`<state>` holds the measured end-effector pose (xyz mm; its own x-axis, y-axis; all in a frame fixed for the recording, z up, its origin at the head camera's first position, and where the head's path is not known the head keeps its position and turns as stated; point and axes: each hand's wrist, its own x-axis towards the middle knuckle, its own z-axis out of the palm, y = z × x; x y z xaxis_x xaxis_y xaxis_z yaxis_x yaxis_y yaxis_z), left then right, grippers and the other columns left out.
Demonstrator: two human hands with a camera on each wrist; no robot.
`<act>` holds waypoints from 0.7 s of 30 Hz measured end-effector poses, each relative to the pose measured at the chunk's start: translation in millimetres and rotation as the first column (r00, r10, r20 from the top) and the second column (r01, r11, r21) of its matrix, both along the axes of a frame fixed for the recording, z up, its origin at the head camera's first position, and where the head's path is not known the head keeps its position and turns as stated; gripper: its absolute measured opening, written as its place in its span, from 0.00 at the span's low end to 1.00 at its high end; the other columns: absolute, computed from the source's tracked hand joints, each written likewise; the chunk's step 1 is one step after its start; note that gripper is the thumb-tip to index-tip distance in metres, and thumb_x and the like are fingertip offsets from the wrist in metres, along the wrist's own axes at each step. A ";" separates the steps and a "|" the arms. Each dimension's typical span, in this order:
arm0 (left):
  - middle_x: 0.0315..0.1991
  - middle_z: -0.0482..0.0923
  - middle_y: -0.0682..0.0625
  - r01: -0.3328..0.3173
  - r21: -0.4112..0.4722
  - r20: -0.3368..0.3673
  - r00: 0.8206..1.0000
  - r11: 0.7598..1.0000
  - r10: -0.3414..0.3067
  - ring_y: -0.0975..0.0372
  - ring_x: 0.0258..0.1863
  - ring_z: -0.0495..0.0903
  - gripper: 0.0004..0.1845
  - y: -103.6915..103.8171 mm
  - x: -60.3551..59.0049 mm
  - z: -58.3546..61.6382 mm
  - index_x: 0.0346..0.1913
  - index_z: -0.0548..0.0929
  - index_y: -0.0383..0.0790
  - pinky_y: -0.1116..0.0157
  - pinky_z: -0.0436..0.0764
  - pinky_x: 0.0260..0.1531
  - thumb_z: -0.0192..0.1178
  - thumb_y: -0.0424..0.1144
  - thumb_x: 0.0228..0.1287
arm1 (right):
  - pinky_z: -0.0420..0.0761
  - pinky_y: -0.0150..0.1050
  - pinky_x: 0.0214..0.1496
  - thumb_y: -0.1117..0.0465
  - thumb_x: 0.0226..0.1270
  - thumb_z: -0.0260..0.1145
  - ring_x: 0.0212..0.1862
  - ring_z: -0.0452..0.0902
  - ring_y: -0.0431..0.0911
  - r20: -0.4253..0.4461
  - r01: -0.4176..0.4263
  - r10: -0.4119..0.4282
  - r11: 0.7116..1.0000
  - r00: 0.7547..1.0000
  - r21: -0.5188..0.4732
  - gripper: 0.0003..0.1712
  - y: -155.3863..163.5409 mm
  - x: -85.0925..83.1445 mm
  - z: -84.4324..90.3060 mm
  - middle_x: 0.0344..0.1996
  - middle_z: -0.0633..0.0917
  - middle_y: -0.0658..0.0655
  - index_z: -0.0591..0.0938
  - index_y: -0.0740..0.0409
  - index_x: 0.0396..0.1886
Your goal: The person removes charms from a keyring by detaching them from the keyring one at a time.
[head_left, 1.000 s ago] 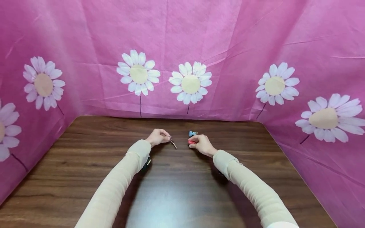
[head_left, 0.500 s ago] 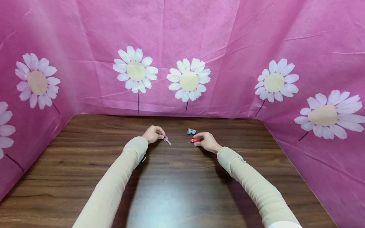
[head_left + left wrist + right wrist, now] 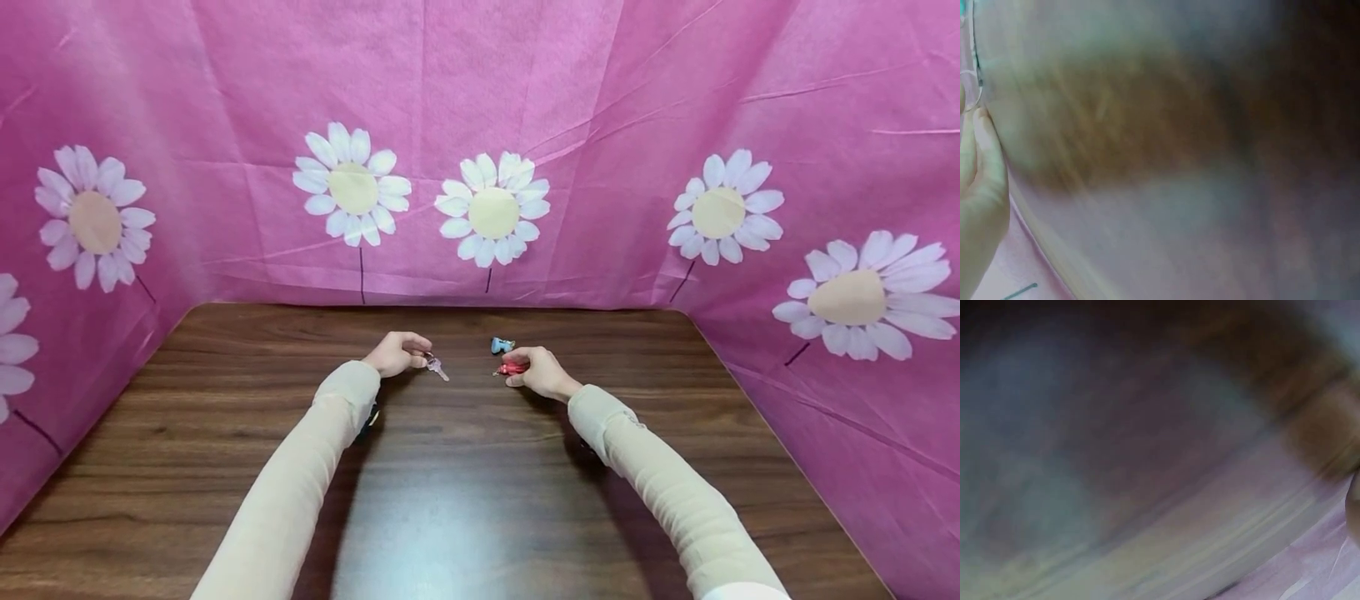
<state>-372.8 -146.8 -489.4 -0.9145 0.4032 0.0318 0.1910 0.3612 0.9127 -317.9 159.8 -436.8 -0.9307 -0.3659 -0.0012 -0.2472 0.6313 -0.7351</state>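
Observation:
My left hand [image 3: 397,353] pinches a ring with a key [image 3: 437,367] hanging from it, over the far middle of the table. In the left wrist view, fingertips [image 3: 984,119] meet at a thin metal ring at the left edge. Opposite it, my right hand [image 3: 546,375] grips a small red keychain charm [image 3: 513,368] between thumb and fingers, its metal end pointing left. Just behind the red charm lies a small blue charm [image 3: 501,344] with a metal clasp. Only a sliver of the right hand [image 3: 1354,515] shows in the right wrist view, which is mostly blurred.
The dark wood table [image 3: 450,467] reaches back to a pink curtain [image 3: 585,83] printed with white daisies, which encloses it on the left, back and right. A glare patch shines on the front middle of the table.
The left hand has shifted left with the key, drawing away from the right hand. The right hand has moved slightly right with the red charm, showing more of it. The blue charm stays put.

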 end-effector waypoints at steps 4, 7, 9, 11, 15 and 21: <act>0.47 0.77 0.30 -0.097 -0.052 0.055 0.994 0.994 0.099 0.57 0.38 0.78 0.18 15.0 46.2 55.6 0.50 0.74 0.22 0.68 0.78 0.35 0.58 0.27 0.57 | 0.75 0.44 0.55 0.67 0.47 0.72 0.49 0.78 0.51 -0.007 -0.006 0.006 1.000 1.000 -0.006 0.26 3.8 0.8 1.2 0.46 0.83 0.63 0.79 0.65 0.50; 0.50 0.74 0.29 -0.153 -0.059 0.076 0.985 0.986 0.157 0.55 0.41 0.77 0.17 19.2 68.6 82.0 0.52 0.72 0.21 0.66 0.78 0.41 0.53 0.29 0.62 | 0.75 0.43 0.54 0.66 0.49 0.71 0.49 0.78 0.50 0.005 0.014 -0.014 1.000 1.000 -0.007 0.25 6.6 3.2 3.2 0.46 0.82 0.63 0.78 0.64 0.50; 0.51 0.74 0.30 -0.171 -0.028 0.090 0.981 0.985 0.173 0.53 0.44 0.76 0.17 16.8 76.5 89.3 0.53 0.72 0.21 0.61 0.77 0.46 0.51 0.30 0.65 | 0.76 0.42 0.51 0.65 0.51 0.70 0.48 0.78 0.50 0.017 0.022 -0.022 1.000 1.000 -0.012 0.24 7.9 5.8 5.7 0.47 0.82 0.63 0.78 0.64 0.51; 0.52 0.73 0.31 -0.179 0.000 0.095 0.979 0.984 0.179 0.49 0.49 0.75 0.18 12.0 78.8 89.9 0.54 0.70 0.22 0.55 0.76 0.51 0.49 0.32 0.67 | 0.76 0.43 0.51 0.64 0.53 0.69 0.48 0.78 0.50 0.022 0.035 -0.035 0.999 0.999 -0.016 0.23 8.9 8.7 10.0 0.47 0.82 0.63 0.78 0.64 0.51; 0.56 0.70 0.31 -0.150 0.066 0.114 0.983 0.986 0.142 0.45 0.57 0.70 0.21 -3.3 77.0 86.0 0.57 0.68 0.22 0.52 0.71 0.57 0.48 0.36 0.69 | 0.71 0.47 0.58 0.58 0.58 0.66 0.55 0.74 0.53 -0.037 0.079 -0.079 0.997 0.996 0.015 0.22 14.8 14.0 24.8 0.50 0.81 0.61 0.78 0.62 0.51; 0.63 0.65 0.34 -0.262 -0.326 -0.217 0.956 0.908 0.197 0.43 0.63 0.62 0.26 -28.4 94.9 107.6 0.62 0.66 0.30 0.49 0.61 0.63 0.46 0.46 0.70 | 0.65 0.53 0.63 0.50 0.66 0.56 0.61 0.67 0.58 -0.338 0.211 -0.149 0.965 0.929 0.156 0.26 32.4 18.4 58.9 0.58 0.74 0.64 0.73 0.62 0.58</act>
